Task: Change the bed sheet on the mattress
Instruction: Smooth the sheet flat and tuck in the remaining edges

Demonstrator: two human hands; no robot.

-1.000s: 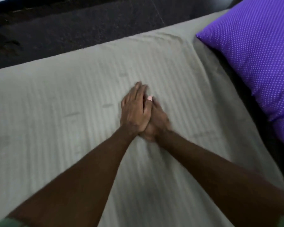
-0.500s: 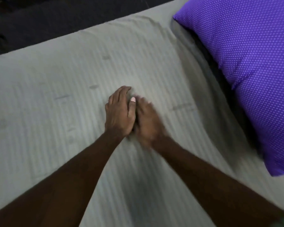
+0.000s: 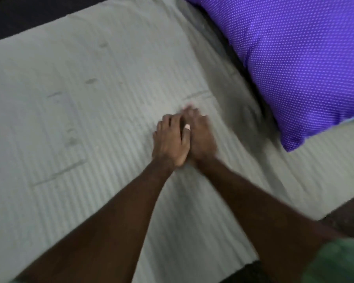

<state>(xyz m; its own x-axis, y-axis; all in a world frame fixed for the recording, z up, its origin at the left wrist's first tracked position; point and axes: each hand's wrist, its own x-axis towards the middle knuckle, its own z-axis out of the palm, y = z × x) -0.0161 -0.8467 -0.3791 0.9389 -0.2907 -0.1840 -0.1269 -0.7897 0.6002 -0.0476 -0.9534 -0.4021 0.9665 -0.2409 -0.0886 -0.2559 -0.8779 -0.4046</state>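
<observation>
A pale grey-green striped bed sheet lies spread over the mattress and fills most of the view. My left hand rests flat on it, palm down, fingers stretched out and close together. My right hand lies flat right beside it, touching the left hand, its thumb edge partly under the left thumb. Neither hand holds any cloth. The right hand is blurred. A fold line and a few small creases mark the sheet to the left of my hands.
A purple pillow with white dots lies on the sheet at the upper right, close to my right hand. Dark floor shows beyond the far edge, and the near edge of the mattress shows at the lower right.
Both flat hands have slid together across the sheet toward the pillow. The view has shifted, so the pillow now takes more of the upper right.
</observation>
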